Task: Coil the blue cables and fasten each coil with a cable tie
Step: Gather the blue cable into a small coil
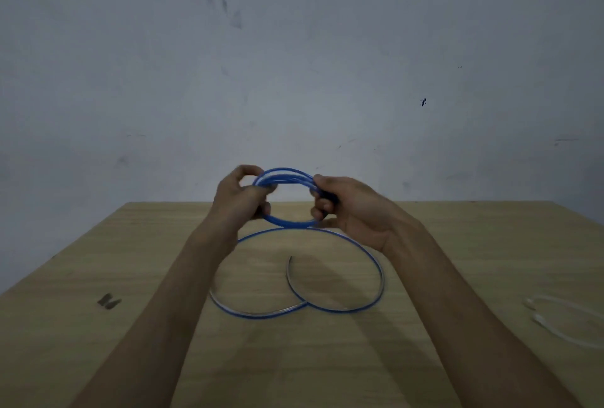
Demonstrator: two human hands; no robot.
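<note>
A blue cable coil (285, 178) of several turns is held in the air above the far middle of the wooden table (457, 244). My left hand (240, 196) grips the coil's left side and my right hand (346, 203) grips its right side. The rest of the same blue cable (372, 262) trails down from the coil and lies on the table in two wide loose loops, its free end (290, 258) pointing up near the middle. Pale translucent cable ties (555, 316) lie at the table's right edge, faint and blurred.
A small dark mark or object (109, 301) sits on the left of the table. A grey scuffed wall (294, 64) stands right behind the table's far edge.
</note>
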